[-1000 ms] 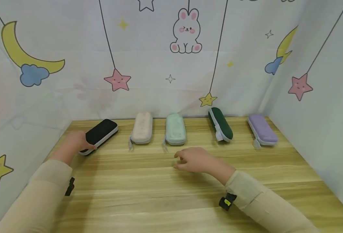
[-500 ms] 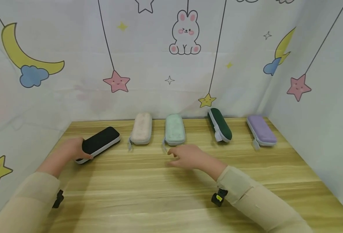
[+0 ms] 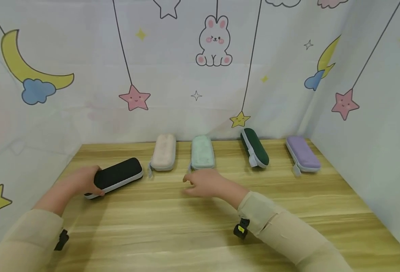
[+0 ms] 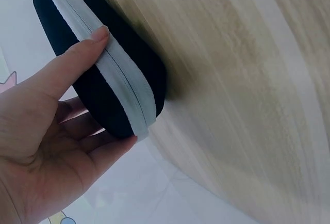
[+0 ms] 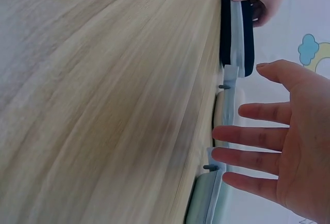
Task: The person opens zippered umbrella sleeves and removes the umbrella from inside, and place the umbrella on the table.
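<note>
My left hand grips the near left end of a black zippered case with a pale zipper band. In the left wrist view the thumb lies across the zipper band, and the other fingers reach round the case's far side. My right hand hovers over the table just in front of a mint green case, holding nothing. Its fingers are spread and relaxed in the right wrist view. Between the two hands, further back, lies a cream case with a zipper pull.
A dark green case and a purple case lie along the back right of the wooden table. A white curtain printed with stars, a moon and a rabbit hangs behind and at the sides.
My left hand has drawn the black case toward me and turned it, so it lies more crosswise. The right hand has moved left, to in front of the mint green case.
</note>
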The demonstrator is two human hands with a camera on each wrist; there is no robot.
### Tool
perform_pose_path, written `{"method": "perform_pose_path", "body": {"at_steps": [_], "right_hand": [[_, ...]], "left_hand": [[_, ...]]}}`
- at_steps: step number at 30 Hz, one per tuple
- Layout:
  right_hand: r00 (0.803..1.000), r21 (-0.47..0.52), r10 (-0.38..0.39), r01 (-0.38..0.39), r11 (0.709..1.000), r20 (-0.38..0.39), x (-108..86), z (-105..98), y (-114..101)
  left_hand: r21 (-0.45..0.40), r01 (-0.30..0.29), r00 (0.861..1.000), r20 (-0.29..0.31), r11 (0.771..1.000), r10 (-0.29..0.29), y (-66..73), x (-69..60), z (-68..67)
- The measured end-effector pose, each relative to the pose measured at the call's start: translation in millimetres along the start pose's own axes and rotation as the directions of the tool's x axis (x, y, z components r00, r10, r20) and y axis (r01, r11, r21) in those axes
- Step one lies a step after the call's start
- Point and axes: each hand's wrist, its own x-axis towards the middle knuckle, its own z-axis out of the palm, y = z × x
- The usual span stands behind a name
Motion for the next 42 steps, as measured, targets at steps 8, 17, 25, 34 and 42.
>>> {"method": "perform_pose_path", "body": {"at_steps": [8, 17, 25, 34, 42], "right_hand": [[1.000, -0.003, -0.014, 0.014, 1.000, -0.016, 11.2, -2.0, -10.3], [1.000, -0.042, -0.009, 0.008, 0.999, -0.010, 18.7, -4.2, -27.6], [0.999, -0.110, -0.005, 0.000, 0.994, -0.039, 23.5, -2.9, -38.6], [0.997, -0.118, -0.009, -0.001, 0.993, -0.080, 27.8, -0.7, -47.4], [0.995, -0.137, -0.039, 0.027, 0.990, -0.091, 24.4, 1.1, -48.5]], "left_hand": [[0.028, -0.038, 0.999, 0.010, 0.999, 0.038, 8.2, -5.1, 1.2], [0.036, -0.101, 0.995, 0.002, 0.994, 0.101, 21.3, -15.0, 4.3], [0.047, -0.151, 0.987, -0.041, 0.987, 0.153, 33.9, -16.6, 12.0], [0.044, -0.188, 0.982, -0.026, 0.981, 0.189, 61.2, -11.6, 15.1], [0.088, -0.260, 0.964, -0.028, 0.962, 0.263, 82.8, -2.5, 16.8]]}}
